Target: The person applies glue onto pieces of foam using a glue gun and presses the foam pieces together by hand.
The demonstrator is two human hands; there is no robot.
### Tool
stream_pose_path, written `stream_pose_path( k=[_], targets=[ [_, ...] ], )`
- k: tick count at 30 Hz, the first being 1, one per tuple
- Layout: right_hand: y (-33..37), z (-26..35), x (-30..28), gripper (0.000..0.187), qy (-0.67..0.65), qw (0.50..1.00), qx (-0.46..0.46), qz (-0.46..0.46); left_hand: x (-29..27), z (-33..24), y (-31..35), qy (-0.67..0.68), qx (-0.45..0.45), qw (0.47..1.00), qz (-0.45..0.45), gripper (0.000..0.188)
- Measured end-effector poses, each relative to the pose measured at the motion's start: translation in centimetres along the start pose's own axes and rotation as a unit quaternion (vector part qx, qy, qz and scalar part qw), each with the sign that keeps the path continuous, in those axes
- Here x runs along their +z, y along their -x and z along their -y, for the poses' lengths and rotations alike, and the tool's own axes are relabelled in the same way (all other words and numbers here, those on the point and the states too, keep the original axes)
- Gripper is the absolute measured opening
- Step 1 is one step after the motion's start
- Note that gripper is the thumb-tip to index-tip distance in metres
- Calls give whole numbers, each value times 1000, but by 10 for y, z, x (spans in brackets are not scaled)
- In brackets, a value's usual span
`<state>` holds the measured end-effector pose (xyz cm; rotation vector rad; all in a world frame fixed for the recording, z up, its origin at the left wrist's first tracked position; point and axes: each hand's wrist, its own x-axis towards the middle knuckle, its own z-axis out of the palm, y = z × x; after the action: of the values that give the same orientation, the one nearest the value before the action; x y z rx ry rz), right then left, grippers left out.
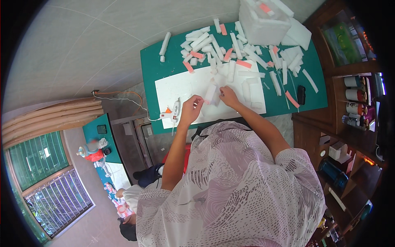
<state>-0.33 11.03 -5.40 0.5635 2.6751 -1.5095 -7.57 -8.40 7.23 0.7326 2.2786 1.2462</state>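
Both hands meet over the white sheet [181, 88] on the green worktop [150, 61]. The left hand [191, 108] and right hand [228, 96] have their fingers pinched closed on a white foam block [211, 94] standing upright on the sheet between them. A glue gun [174, 113] lies just beside the left hand; foam strips [214, 43] are scattered beyond

Both hands [210, 101] pinch a white foam block [211, 94] over the white sheet [181, 88] (glue gun [174, 112] beside).
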Motion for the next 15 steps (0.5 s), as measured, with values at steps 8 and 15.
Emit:
stream_pose_path(
  k=[8, 15],
  targets=[
    [1, 0, 2, 24, -7, 1000, -4, -9, 7, 5, 2, 117, -33, 993, 5, 21],
    [1, -2, 3, 23, -3, 1000, -9, -16, 12, 17, 3, 222, -90, 970, 35, 27]
  ],
)
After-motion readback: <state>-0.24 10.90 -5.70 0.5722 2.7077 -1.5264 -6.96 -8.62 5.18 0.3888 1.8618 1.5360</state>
